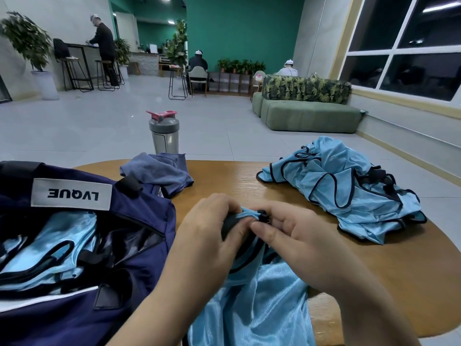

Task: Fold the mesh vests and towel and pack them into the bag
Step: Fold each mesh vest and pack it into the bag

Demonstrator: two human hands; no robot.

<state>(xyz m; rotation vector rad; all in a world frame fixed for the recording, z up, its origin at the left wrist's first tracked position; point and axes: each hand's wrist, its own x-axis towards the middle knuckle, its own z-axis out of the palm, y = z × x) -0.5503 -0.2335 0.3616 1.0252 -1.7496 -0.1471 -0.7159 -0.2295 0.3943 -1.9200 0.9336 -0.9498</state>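
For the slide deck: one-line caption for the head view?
Both hands pinch a light-blue mesh vest beside the open navy bag.

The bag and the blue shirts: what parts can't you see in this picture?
- Bag, head view: its left and bottom sides are cut off by the picture edge; how many vests lie inside is hidden by its dark opening.
- Vest in hand: its top is covered by the left hand and right hand.
- Towel: partly behind the bag.
- Pile: count unclear, tangled.

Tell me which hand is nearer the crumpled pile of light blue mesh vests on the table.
Right. The right hand lies just left of the pile of light blue mesh vests; the left hand is farther left, beside the navy bag.
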